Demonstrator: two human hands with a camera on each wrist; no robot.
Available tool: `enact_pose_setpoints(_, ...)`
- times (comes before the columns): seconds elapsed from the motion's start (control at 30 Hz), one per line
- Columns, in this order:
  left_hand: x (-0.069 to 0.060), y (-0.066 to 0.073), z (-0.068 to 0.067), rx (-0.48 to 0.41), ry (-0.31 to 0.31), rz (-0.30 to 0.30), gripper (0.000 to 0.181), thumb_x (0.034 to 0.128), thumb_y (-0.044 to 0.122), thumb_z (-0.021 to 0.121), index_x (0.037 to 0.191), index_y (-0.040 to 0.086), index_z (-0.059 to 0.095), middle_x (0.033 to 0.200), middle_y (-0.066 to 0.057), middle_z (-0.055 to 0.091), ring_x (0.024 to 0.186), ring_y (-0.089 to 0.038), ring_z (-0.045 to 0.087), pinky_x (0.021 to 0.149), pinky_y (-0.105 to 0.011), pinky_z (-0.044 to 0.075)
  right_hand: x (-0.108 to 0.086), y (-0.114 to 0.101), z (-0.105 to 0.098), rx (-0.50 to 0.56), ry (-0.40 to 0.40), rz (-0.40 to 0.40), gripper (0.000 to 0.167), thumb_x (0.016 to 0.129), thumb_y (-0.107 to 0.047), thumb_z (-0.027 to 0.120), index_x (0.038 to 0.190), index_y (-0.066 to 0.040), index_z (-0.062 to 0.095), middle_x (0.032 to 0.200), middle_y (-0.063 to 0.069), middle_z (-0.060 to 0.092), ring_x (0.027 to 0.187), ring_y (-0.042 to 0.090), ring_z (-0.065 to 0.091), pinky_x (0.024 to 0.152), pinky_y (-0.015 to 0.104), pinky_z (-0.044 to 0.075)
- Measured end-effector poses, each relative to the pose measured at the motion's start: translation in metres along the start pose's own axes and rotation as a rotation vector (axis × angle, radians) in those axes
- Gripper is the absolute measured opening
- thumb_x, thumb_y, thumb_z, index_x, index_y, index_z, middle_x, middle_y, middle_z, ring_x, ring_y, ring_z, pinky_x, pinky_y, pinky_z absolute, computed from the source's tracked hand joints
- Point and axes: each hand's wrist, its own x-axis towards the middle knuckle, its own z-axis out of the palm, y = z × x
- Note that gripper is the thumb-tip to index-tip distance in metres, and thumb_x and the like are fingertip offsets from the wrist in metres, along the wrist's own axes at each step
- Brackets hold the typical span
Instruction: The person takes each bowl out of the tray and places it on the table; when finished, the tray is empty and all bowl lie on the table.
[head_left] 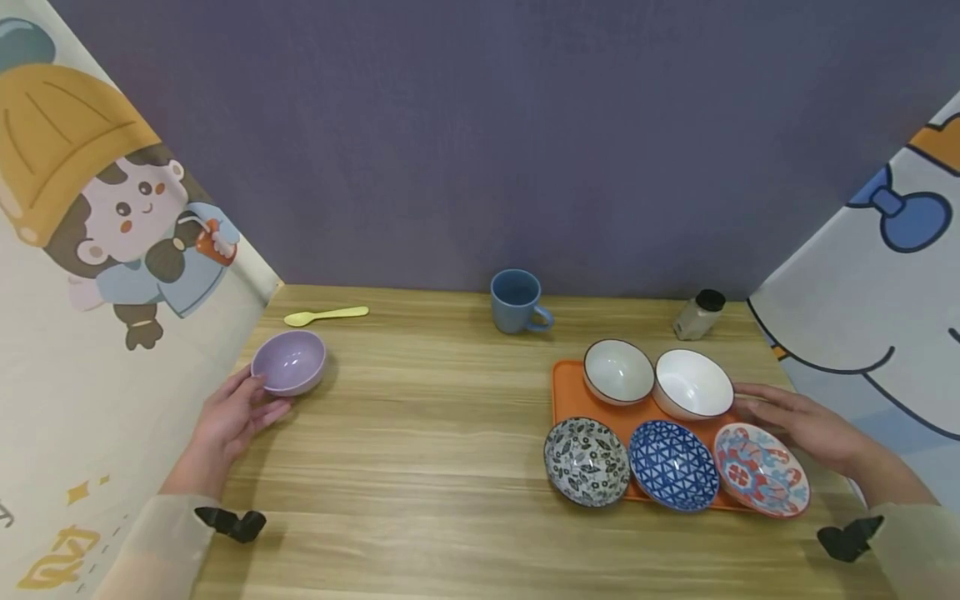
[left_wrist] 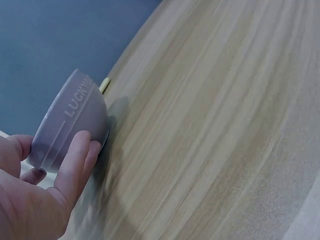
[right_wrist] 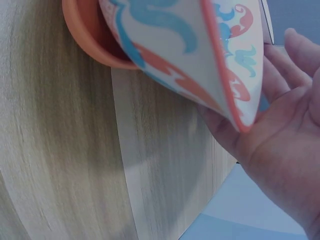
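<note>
In the head view, my left hand (head_left: 231, 418) grips a lilac bowl (head_left: 290, 362) at its near left side, thumb at the rim. The left wrist view shows raised lettering on the bowl (left_wrist: 75, 122) and my fingers against its outer wall. At the right, my right hand (head_left: 813, 425) reaches toward a white bowl (head_left: 693, 383), fingers extended beside its right edge; contact is unclear. Just below that hand lies a red-and-blue patterned bowl (head_left: 761, 471), tilted on an orange tray (head_left: 566, 392). This patterned bowl (right_wrist: 165, 45) partly hides the fingers in the right wrist view.
Also on the tray are a pale bowl (head_left: 618, 372), a black-and-white floral bowl (head_left: 587, 462) and a blue geometric bowl (head_left: 673, 467). A blue mug (head_left: 515, 302), a yellow spoon (head_left: 326, 316) and a black-capped jar (head_left: 699, 315) lie along the back wall.
</note>
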Motion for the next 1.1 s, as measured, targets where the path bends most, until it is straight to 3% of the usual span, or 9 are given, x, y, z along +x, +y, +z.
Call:
enact_pose_setpoints(0.4,-0.002,-0.008,-0.005,0.036,0.008,-0.002,0.073,0.1105,0.029,0.043,0.166,0.019,-0.004,0.096,0.000,0.065,0.087,-0.022,0.076,0.091,-0.040,0.063,0.001,0.002,0.000,0.004,-0.004,-0.001,0.069,0.111,-0.046,0.037,0.162,-0.003,0.022,0.158,0.030,0.038,0.140,0.056,0.040,0.103,0.063,0.052)
enact_pose_setpoints(0.57,-0.004,-0.008,-0.004,0.073,0.020,0.003,0.074,0.1099,0.032,0.045,0.166,0.018,-0.001,0.095,0.001,0.067,0.088,-0.021,0.076,0.090,-0.040,0.063,0.001,0.003,-0.003,-0.002,-0.005,0.005,0.068,0.110,-0.046,0.039,0.163,-0.006,0.024,0.153,0.017,0.051,0.128,0.019,0.058,0.100,0.053,0.057)
enact_pose_setpoints(0.63,-0.004,-0.008,-0.004,0.079,0.028,0.007,0.075,0.1092,0.032,0.048,0.166,0.017,0.000,0.096,0.002,0.068,0.089,-0.021,0.076,0.090,-0.039,0.063,0.000,0.002,-0.003,-0.002,-0.002,0.005,0.068,0.110,-0.046,0.040,0.162,-0.006,0.024,0.152,0.016,0.052,0.127,0.017,0.058,0.101,0.055,0.056)
enact_pose_setpoints(0.7,-0.006,-0.007,-0.003,0.092,0.047,0.016,0.077,0.1082,0.032,0.050,0.166,0.017,0.002,0.096,0.006,0.068,0.089,-0.020,0.076,0.089,-0.038,0.064,0.001,0.002,-0.002,-0.006,0.002,0.003,0.068,0.110,-0.047,0.039,0.162,-0.005,0.024,0.153,0.021,0.049,0.132,0.029,0.056,0.101,0.059,0.054)
enact_pose_setpoints(0.8,-0.009,-0.006,0.000,0.199,0.114,0.052,0.077,0.1074,0.034,0.052,0.166,0.013,0.007,0.097,0.011,0.065,0.088,-0.012,0.074,0.084,-0.034,0.065,0.001,0.001,-0.001,-0.017,0.009,0.002,0.069,0.110,-0.048,0.037,0.162,-0.004,0.023,0.156,0.028,0.043,0.137,0.052,0.045,0.101,0.061,0.054)
enact_pose_setpoints(0.87,-0.011,-0.004,0.003,0.320,0.172,0.097,0.075,0.1074,0.034,0.052,0.165,0.008,0.012,0.101,0.007,0.064,0.085,-0.006,0.071,0.079,-0.030,0.066,0.002,0.002,0.000,-0.025,0.011,0.005,0.070,0.110,-0.049,0.037,0.162,-0.004,0.023,0.157,0.029,0.041,0.138,0.054,0.042,0.100,0.057,0.056)
enact_pose_setpoints(0.93,-0.014,-0.001,0.008,0.464,0.235,0.145,0.071,0.1075,0.035,0.049,0.163,0.003,0.019,0.113,-0.005,0.065,0.085,-0.001,0.067,0.073,-0.025,0.064,0.002,0.002,0.001,-0.027,0.010,0.006,0.070,0.110,-0.049,0.036,0.163,-0.005,0.023,0.158,0.029,0.040,0.138,0.053,0.043,0.097,0.049,0.058)
enact_pose_setpoints(1.0,-0.016,0.002,0.012,0.590,0.285,0.203,0.068,0.1075,0.035,0.047,0.160,-0.001,0.026,0.128,-0.019,0.062,0.092,-0.006,0.066,0.072,-0.022,0.061,0.003,0.004,0.001,-0.032,0.011,0.002,0.069,0.110,-0.049,0.036,0.163,-0.006,0.023,0.158,0.028,0.039,0.138,0.052,0.044,0.095,0.045,0.059)
enact_pose_setpoints(1.1,-0.021,0.011,0.021,0.720,0.354,0.266,0.064,0.1076,0.036,0.044,0.158,-0.001,0.032,0.152,-0.028,0.044,0.120,-0.025,0.060,0.092,-0.033,0.060,0.003,0.006,0.000,-0.049,0.020,-0.009,0.068,0.110,-0.049,0.037,0.163,-0.007,0.024,0.160,0.029,0.036,0.139,0.053,0.044,0.096,0.047,0.060)
